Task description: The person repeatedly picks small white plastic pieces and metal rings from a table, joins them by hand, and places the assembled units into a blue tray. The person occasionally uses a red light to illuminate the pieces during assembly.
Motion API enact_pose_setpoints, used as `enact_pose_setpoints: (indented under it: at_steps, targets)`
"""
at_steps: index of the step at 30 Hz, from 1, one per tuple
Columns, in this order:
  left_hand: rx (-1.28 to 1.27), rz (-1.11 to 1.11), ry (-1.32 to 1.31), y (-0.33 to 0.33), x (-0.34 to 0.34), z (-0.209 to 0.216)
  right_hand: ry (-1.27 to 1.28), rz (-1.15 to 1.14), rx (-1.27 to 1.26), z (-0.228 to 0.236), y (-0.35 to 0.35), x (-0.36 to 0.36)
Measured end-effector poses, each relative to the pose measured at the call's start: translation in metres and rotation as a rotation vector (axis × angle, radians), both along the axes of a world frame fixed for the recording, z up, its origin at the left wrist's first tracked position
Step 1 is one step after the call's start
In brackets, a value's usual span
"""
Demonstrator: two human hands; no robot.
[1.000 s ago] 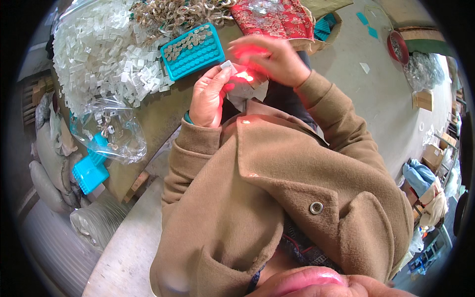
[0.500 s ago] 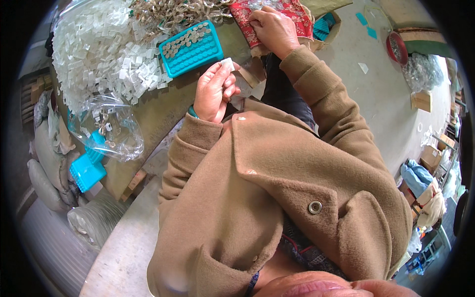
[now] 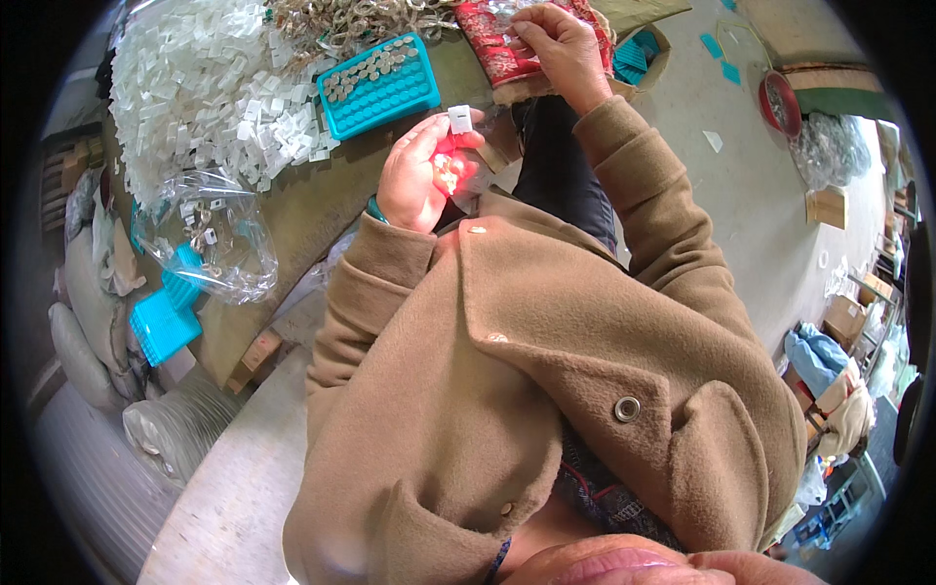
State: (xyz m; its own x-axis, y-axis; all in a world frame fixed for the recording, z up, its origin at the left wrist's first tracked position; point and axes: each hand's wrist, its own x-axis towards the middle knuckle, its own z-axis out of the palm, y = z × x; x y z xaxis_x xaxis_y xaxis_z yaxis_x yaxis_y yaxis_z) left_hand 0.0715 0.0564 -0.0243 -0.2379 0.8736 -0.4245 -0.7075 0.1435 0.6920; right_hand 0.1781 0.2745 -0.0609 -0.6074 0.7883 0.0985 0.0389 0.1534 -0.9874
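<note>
My left hand pinches a small white square card with a dark slot between thumb and fingertips. Bright light reddens its curled fingers. Just beyond is a blue ribbed tray, its far rows holding several small round pieces. Over a red patterned cloth at the far edge hovers my right hand, thumb and fingers drawn together. Whatever they hold, if anything, is too small to make out. Small clear bits lie on the cloth near its fingertips.
White cards are heaped at the far left, beside a pile of brownish rings. A clear plastic bag and blue trays lie at the table's left edge. Right of the cloth stands a box with blue pieces.
My left hand has turned the white card so its slotted face shows. My right hand has lifted slightly off the red cloth and shifted right, its fingers drawing together.
</note>
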Motion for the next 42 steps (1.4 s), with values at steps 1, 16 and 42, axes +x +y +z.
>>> enact_pose_setpoints:
  at_steps: [1, 16, 42]
  targets:
    - [0.008, 0.026, -0.019, 0.001, 0.000, 0.000, 0.040, 0.034, -0.049, 0.001, 0.000, 0.001]
    - [0.126, 0.193, -0.227, 0.017, 0.000, 0.028, 0.158, 0.392, -0.300, 0.051, -0.051, 0.008]
    - [-0.056, 0.229, -0.251, -0.006, -0.023, 0.005, -0.070, 0.470, 0.320, 0.061, -0.072, -0.021]
